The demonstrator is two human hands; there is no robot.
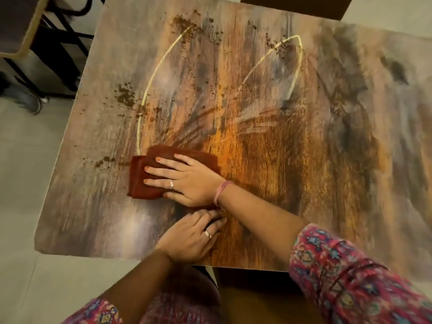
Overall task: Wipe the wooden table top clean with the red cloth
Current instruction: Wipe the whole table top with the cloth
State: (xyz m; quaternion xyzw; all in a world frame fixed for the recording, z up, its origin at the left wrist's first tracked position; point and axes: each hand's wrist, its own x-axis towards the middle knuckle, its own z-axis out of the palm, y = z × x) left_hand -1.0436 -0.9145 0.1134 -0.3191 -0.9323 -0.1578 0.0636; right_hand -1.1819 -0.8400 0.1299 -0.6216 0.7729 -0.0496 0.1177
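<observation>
While the left hand (189, 237) rests flat, the right hand (184, 181) presses flat-fingered on the red cloth (145, 181).

A single head-worn wide-angle view looks steeply down and forward over the near edge of the table (327, 160), close enough that both forearms enter from the bottom. The far edge and surrounding floor (28, 183) bend with lens distortion.
</observation>
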